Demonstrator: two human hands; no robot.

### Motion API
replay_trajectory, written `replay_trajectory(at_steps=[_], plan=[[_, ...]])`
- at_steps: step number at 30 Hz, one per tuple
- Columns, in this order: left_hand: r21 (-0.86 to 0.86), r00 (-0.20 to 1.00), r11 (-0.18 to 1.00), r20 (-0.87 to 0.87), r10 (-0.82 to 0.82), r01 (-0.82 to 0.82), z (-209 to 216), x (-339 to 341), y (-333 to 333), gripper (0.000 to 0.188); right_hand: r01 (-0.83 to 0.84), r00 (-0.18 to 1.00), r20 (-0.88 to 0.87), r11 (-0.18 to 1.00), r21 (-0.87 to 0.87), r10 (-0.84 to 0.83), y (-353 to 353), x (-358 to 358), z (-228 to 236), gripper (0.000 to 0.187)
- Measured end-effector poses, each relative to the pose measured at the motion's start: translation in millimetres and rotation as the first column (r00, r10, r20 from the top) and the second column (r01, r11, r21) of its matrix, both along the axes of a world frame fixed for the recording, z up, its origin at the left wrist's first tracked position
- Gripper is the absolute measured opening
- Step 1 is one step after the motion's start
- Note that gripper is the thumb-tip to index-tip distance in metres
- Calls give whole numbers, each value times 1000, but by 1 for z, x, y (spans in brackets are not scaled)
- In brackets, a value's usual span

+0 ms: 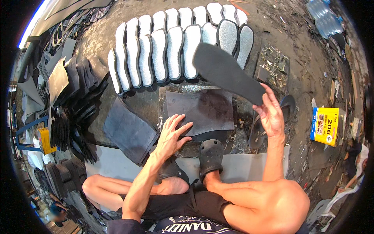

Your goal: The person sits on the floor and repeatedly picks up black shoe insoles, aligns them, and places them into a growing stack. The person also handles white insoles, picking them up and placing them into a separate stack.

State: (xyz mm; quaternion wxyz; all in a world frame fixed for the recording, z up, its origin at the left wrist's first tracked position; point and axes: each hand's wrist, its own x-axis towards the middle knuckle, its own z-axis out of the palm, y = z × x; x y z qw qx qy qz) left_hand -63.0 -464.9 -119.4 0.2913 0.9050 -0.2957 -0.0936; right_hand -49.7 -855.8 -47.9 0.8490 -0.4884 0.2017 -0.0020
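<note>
Between the thumb and fingers of my right hand (272,119) is the heel end of a black shoe sole (226,70). The sole is raised and tilts up to the left, partly hiding some of the soles laid out behind it. My left hand (171,134), fingers spread and holding nothing, rests at the lower left part of a dark rectangular sheet (202,109). Another dark piece (212,135) shows under the sheet's near edge. To the left of that hand lies a stack of dark sheets (130,128).
Two rows of white-topped soles (175,50) lie at the back. Piled dark sheets (74,89) stand on the left. A yellow and blue box (324,126) sits at right, and a clear plastic bottle (324,17) lies far right. A flip-flop (257,132) is under my right hand.
</note>
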Motion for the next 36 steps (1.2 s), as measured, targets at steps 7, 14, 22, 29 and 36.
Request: replay_trajectory(at_steps=[7, 14, 22, 29, 36], plan=[[-205, 932, 945, -313, 185, -256, 1, 46, 0, 20, 82, 997, -4, 989, 123, -82, 8, -1, -4, 45], [-234, 683, 838, -701, 207, -494, 6, 115, 12, 39, 150, 978, 122, 976, 157, -170, -9, 11, -10, 38], [-238, 698, 838, -683, 214, -491, 14, 85, 8, 33, 141, 988, 50, 982, 123, -148, -7, 6, -14, 36], [-479, 753, 662, -627, 201, -576, 23, 15, 1, 47, -118, 991, -86, 978, -170, 104, 20, -19, -53, 30], [-323, 334, 103, -834, 438, -941, -12, -21, -7, 42, -198, 973, -199, 857, -475, 115, 56, -40, -75, 34]])
